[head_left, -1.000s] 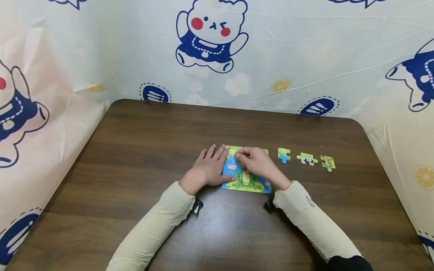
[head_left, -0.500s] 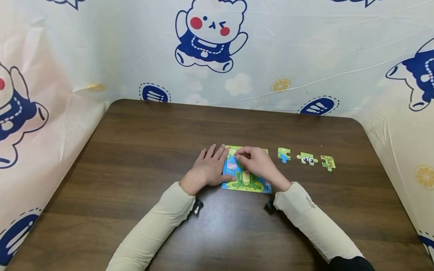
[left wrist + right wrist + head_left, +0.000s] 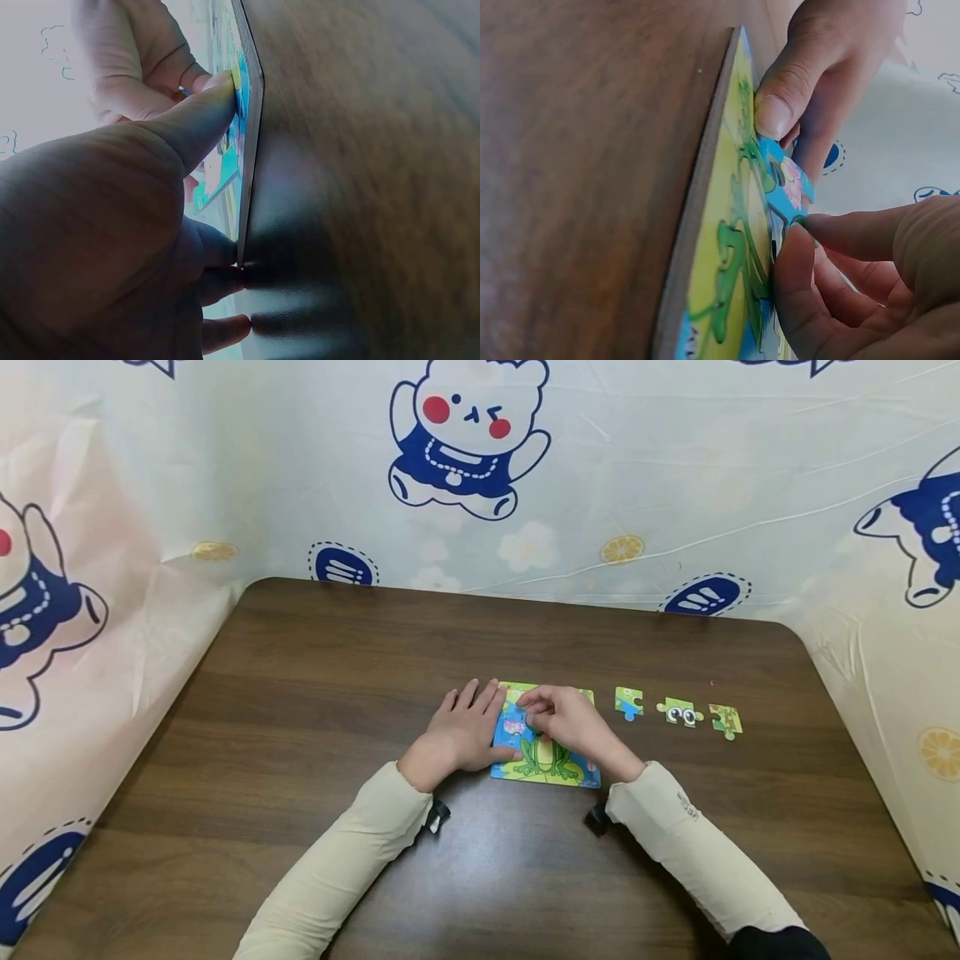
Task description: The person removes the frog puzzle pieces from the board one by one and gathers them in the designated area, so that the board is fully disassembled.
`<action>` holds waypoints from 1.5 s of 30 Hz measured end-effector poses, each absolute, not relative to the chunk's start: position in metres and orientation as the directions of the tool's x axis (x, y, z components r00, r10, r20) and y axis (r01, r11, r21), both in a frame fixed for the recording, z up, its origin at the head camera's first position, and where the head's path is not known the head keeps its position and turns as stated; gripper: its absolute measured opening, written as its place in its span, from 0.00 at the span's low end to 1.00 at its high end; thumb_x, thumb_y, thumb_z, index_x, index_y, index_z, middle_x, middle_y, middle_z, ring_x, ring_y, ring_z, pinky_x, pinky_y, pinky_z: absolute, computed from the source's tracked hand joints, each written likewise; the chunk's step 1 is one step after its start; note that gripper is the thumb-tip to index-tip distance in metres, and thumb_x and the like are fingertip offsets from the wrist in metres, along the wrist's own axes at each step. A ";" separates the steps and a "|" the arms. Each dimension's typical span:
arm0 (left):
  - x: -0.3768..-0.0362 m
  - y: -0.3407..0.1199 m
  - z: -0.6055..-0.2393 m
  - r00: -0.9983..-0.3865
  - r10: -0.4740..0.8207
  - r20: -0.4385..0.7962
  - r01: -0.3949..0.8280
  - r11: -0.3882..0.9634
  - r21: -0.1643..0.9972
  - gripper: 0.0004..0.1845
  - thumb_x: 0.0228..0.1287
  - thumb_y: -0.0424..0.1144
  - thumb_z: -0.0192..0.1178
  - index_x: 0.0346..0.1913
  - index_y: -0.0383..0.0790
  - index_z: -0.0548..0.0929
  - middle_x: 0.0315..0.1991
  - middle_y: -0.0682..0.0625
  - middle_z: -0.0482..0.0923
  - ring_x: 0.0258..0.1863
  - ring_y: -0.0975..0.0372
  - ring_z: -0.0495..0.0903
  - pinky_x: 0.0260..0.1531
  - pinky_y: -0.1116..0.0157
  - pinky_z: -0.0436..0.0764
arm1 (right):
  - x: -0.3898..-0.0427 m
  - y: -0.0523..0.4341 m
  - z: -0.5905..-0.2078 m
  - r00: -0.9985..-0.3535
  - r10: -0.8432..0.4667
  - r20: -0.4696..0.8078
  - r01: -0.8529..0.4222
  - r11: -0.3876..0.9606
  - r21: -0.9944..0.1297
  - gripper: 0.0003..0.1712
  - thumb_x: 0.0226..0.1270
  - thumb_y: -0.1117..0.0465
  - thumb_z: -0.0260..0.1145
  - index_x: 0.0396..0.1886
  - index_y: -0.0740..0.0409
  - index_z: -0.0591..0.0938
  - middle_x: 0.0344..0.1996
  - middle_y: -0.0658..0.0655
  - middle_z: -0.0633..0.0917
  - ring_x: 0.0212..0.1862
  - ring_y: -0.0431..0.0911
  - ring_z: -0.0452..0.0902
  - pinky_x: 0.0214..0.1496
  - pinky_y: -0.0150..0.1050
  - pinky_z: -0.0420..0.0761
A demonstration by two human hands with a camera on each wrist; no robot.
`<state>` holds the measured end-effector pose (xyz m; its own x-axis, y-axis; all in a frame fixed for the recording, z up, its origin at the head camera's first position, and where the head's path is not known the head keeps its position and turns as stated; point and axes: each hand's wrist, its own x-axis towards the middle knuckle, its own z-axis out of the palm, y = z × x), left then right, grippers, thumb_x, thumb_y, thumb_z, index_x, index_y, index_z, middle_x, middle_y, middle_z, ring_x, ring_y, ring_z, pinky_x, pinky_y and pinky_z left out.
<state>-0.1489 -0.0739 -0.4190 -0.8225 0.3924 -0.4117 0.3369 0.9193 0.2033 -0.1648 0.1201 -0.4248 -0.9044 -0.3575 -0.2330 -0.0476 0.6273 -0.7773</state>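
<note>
1. Frog puzzle lies flat on the brown surface, near its middle, partly put together, with the green frog showing at its near edge.
2. Right hand is over the puzzle's upper part; its curled fingers pinch a blue piece with a pink flower and lift it off the picture.
3. Left hand lies flat at the puzzle's left edge, fingers straight and together on the surface, thumb pressing the board's near left corner.
4. Three loose pieces sit in a row to the right, well apart from the hands: a blue-green piece, an eyes piece and a green piece.
5. Cartoon-bear sheeting stands round the surface.
</note>
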 end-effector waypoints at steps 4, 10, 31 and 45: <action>-0.149 -0.074 -0.419 -0.823 0.388 -0.415 0.331 0.921 0.203 0.56 0.66 0.72 0.53 0.83 0.47 0.39 0.85 0.51 0.35 0.84 0.50 0.36 0.80 0.46 0.44 | -0.167 0.121 -0.423 -0.893 -0.366 -0.260 -0.021 0.612 -0.791 0.13 0.72 0.65 0.62 0.53 0.57 0.85 0.37 0.57 0.89 0.26 0.47 0.82 0.34 0.38 0.82; -0.149 -0.073 -0.419 -0.823 0.386 -0.416 0.333 0.922 0.196 0.56 0.66 0.72 0.53 0.83 0.47 0.39 0.85 0.51 0.35 0.84 0.51 0.35 0.81 0.47 0.43 | -0.170 0.121 -0.423 -0.887 -0.347 -0.306 0.049 0.587 -0.808 0.11 0.74 0.64 0.63 0.52 0.57 0.85 0.38 0.58 0.89 0.25 0.47 0.83 0.34 0.39 0.85; -0.150 -0.073 -0.419 -0.826 0.385 -0.411 0.345 0.923 0.171 0.57 0.65 0.74 0.52 0.83 0.46 0.40 0.85 0.51 0.36 0.84 0.52 0.36 0.81 0.48 0.45 | -0.180 0.139 -0.411 -0.858 -0.313 -0.407 0.330 0.272 -0.904 0.18 0.79 0.60 0.58 0.62 0.62 0.79 0.44 0.55 0.82 0.29 0.43 0.82 0.38 0.38 0.89; -0.150 -0.073 -0.419 -0.824 0.388 -0.413 0.343 0.922 0.181 0.56 0.65 0.73 0.53 0.83 0.47 0.40 0.85 0.51 0.36 0.84 0.52 0.35 0.81 0.48 0.44 | -0.175 0.153 -0.370 -0.876 -0.345 -0.336 0.342 0.046 -0.938 0.16 0.78 0.61 0.59 0.61 0.59 0.78 0.46 0.52 0.82 0.29 0.41 0.81 0.36 0.32 0.86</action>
<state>-0.1504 -0.0733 -0.4189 -0.8244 0.3875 -0.4126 0.3430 0.9218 0.1805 -0.1750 0.1530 -0.3698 -0.8761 -0.3453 -0.3364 0.3423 0.0456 -0.9385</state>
